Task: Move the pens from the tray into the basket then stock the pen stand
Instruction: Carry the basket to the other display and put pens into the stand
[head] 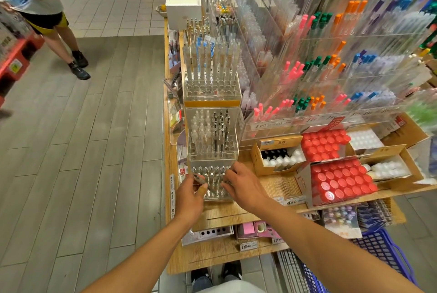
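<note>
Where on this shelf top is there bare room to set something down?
Bare wood lies right of the right hand, between the clear pen stand and the red-capped bottle box. More lies along the front edge, below both hands. The back is crowded with acrylic pen racks.

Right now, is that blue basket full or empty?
Cannot tell: only a corner of the blue basket shows, and an arm hides its inside.

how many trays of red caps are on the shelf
2: one red tray further back beside the white caps, one red tray nearer, at the shelf front edge. More may be hidden past the right edge.
</note>
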